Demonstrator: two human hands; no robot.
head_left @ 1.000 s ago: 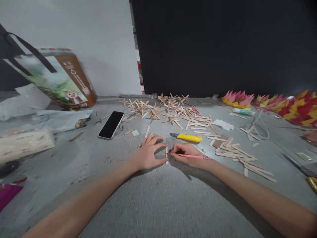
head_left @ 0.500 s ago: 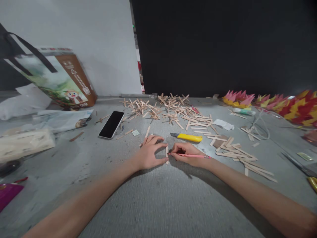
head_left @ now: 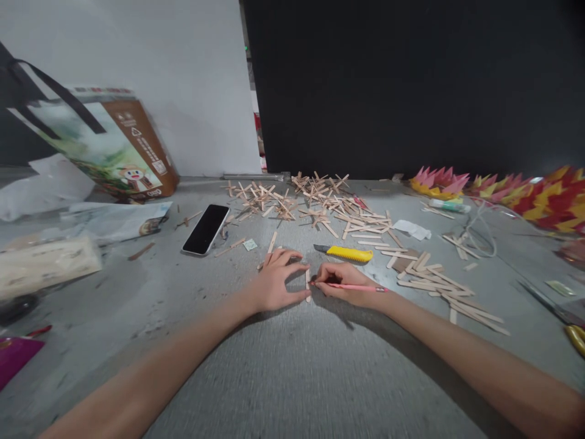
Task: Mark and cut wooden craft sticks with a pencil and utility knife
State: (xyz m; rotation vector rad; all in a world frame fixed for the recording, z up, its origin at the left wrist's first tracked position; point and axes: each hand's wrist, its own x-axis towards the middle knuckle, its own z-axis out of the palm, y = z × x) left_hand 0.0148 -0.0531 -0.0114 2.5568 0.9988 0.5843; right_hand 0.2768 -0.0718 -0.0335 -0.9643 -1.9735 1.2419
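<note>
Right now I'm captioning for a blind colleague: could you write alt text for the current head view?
A left hand holds a wooden stick on a gray table while the right hand points a pink pencil at it. Beyond lie a yellow utility knife, a phone and many other sticks.

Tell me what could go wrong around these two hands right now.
The wooden stick is steadied near its ends by the left hand, so it might slip or pivot under the pink pencil in the right hand.

The yellow utility knife lies just beyond the right hand; fingers could brush its metal end.

The loose sticks beside the right forearm might get knocked about.
</note>
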